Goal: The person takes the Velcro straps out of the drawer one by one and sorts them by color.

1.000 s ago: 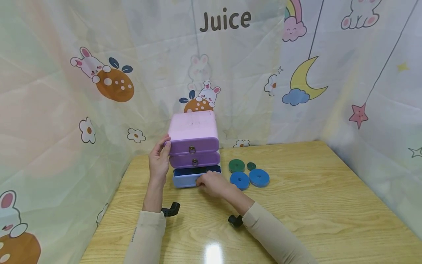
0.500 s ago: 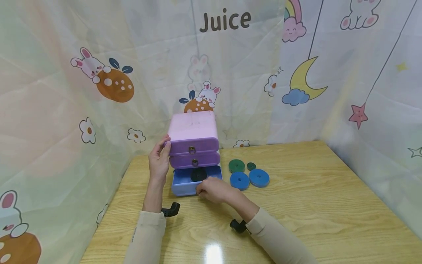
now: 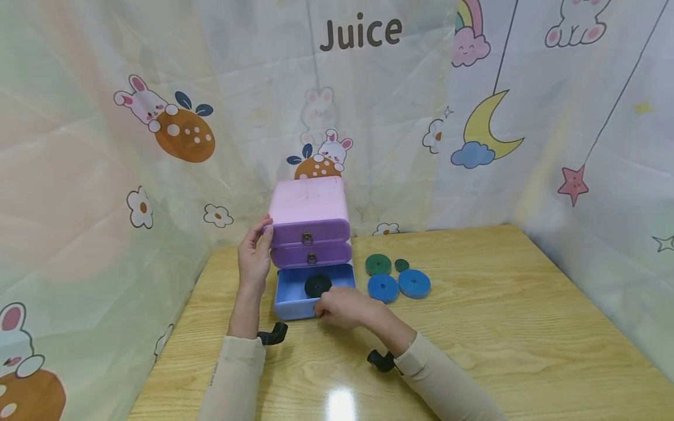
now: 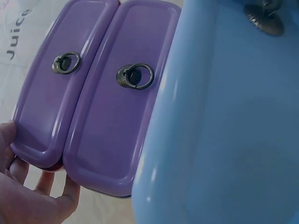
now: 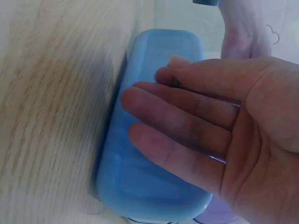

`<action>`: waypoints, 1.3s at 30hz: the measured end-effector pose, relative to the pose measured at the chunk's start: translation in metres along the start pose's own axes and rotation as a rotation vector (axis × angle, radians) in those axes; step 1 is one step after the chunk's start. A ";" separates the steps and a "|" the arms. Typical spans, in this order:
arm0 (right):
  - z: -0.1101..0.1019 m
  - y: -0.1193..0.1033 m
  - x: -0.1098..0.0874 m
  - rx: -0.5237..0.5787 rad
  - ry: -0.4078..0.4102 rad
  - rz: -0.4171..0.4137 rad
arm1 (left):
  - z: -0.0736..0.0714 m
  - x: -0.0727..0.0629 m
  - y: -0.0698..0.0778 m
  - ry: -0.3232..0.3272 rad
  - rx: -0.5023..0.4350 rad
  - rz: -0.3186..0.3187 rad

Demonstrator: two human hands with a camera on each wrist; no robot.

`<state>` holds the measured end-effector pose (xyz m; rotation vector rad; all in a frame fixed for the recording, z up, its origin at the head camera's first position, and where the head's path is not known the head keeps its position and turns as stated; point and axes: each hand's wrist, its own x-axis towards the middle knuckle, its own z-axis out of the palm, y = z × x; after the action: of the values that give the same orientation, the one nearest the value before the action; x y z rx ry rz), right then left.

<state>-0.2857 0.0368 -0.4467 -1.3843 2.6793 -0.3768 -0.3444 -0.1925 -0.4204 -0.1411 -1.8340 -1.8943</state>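
Note:
A small drawer cabinet [image 3: 309, 199] with a pink top and two purple drawers stands at the back of the table. Its bottom blue drawer [image 3: 295, 310] is pulled out and holds a black flat round roll [image 3: 318, 286]. My left hand [image 3: 254, 260] grips the cabinet's left front edge, with the thumb on the top purple drawer [image 4: 67, 70] and the fingers along the side. With thumb and index finger my right hand [image 3: 347, 307] pinches the blue drawer's ring handle, mostly hidden by the fingertips. Its other fingers extend in front of the drawer face [image 5: 154, 182].
Right of the cabinet lie two blue rolls [image 3: 414, 284], a green roll [image 3: 378, 265] and a small dark green roll [image 3: 402, 265]. The wooden table [image 3: 500, 327] extends to the right. A printed curtain [image 3: 395, 146] hangs behind and at both sides.
My right hand has drawn the blue drawer outward, toward me, and the black roll inside has come into view. The left hand has stayed on the cabinet's edge.

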 end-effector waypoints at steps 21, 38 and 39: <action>-0.001 -0.012 -0.005 0.038 -0.089 0.024 | 0.000 -0.001 0.002 -0.008 -0.008 0.016; -0.014 -0.013 -0.007 0.176 -0.052 -0.040 | 0.000 -0.001 0.002 0.001 -0.011 0.004; -0.017 -0.013 -0.008 0.195 -0.016 -0.044 | 0.000 -0.001 0.002 -0.001 -0.011 0.004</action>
<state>-0.2743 0.0387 -0.4271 -1.3844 2.5240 -0.6098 -0.3424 -0.1918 -0.4191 -0.1501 -1.8226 -1.9024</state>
